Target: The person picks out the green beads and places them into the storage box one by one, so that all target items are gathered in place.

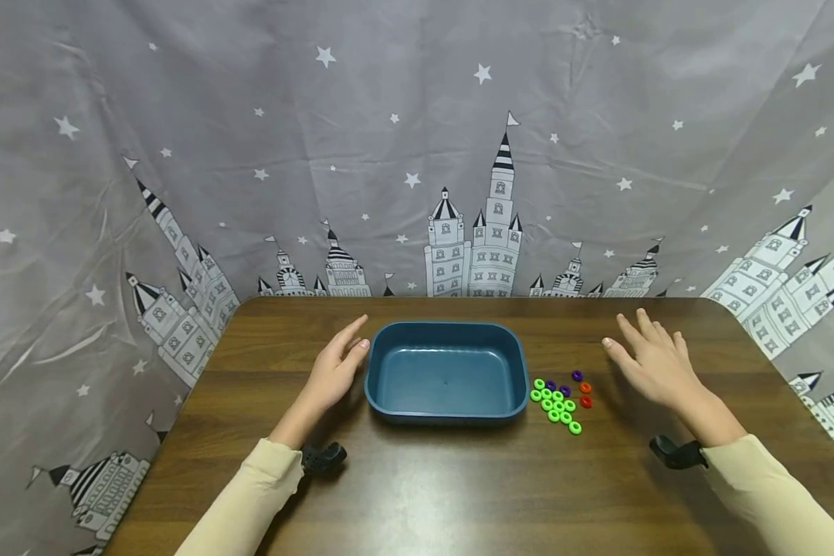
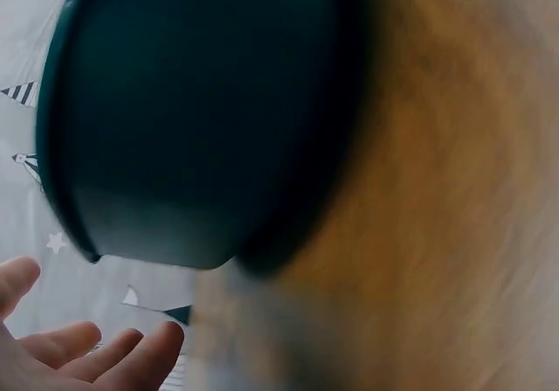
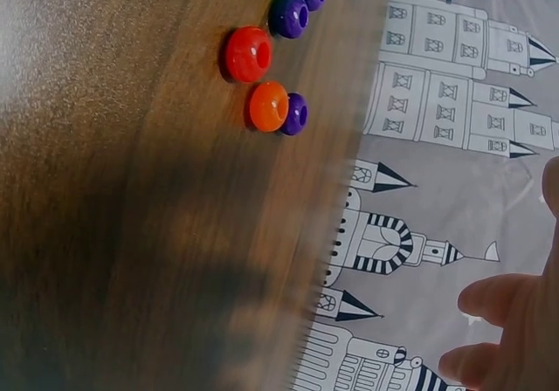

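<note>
A dark teal rectangular bin (image 1: pixel 446 418) stands on the table, hollow side up, with nothing in it. Just left of its wall is my left hand (image 1: pixel 335 369), fingers extended and holding nothing; the bin's side (image 2: pixel 192 129) fills much of the left wrist view. Right of the bin lie several bright green rings (image 1: pixel 558 406), with a few purple rings (image 1: pixel 565 391), an orange ring (image 1: pixel 585 388) and a red ring (image 1: pixel 586 401) beside them. Farther right my right hand (image 1: pixel 656 367) hovers with fingers spread, apart from the rings. The red ring (image 3: pixel 248 54) looks like a thick bead close up.
The brown wooden table (image 1: pixel 417 494) has rounded far corners. Behind it hangs a grey curtain (image 1: pixel 417 100) printed with castles and stars. A black strap (image 1: pixel 323 459) sits at the left wrist, and another black strap (image 1: pixel 677 452) at the right.
</note>
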`<state>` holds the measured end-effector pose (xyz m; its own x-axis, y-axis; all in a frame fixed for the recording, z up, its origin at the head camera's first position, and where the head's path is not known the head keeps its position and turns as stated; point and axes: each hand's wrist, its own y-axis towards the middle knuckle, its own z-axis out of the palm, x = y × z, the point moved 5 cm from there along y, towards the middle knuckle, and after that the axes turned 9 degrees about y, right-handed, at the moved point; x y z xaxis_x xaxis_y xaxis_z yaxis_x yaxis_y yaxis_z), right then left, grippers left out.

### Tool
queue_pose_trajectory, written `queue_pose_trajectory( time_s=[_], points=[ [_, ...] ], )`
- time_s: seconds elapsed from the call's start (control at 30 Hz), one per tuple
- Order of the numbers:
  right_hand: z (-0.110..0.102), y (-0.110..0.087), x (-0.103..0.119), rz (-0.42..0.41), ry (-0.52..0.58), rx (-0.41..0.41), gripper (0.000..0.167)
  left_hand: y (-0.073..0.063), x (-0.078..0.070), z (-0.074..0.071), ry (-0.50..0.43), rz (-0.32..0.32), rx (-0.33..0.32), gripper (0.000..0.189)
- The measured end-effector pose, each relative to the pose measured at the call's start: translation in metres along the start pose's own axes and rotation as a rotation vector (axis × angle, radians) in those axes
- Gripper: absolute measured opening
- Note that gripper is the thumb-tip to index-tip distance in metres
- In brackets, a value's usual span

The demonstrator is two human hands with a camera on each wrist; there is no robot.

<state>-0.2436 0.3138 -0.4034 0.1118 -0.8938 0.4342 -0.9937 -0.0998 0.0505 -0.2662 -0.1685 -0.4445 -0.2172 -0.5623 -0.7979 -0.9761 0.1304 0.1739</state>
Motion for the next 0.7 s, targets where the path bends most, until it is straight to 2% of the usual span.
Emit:
queue_pose_trajectory(
  time_s=[0.07, 0.17, 0.37, 0.7],
  points=[
    [0.001, 0.0, -0.001, -0.003, 0.003, -0.001, 0.074, -0.003, 0.005, 0.007, -0.07, -0.026, 0.002, 0.05],
    [0.003, 0.0, -0.002, -0.004, 0.006, -0.002, 0.074, -0.006, 0.009, 0.016, -0.154, -0.027, 0.009, 0.05],
    [0.005, -0.001, -0.005, -0.001, 0.016, -0.001, 0.073, -0.012, 0.011, 0.026, -0.209, 0.029, 0.002, 0.048],
    [0.006, -0.005, -0.002, -0.011, 0.05, -0.016, 0.071, -0.014, 0.018, 0.034, -0.29, -0.012, -0.001, 0.046]
  ],
)
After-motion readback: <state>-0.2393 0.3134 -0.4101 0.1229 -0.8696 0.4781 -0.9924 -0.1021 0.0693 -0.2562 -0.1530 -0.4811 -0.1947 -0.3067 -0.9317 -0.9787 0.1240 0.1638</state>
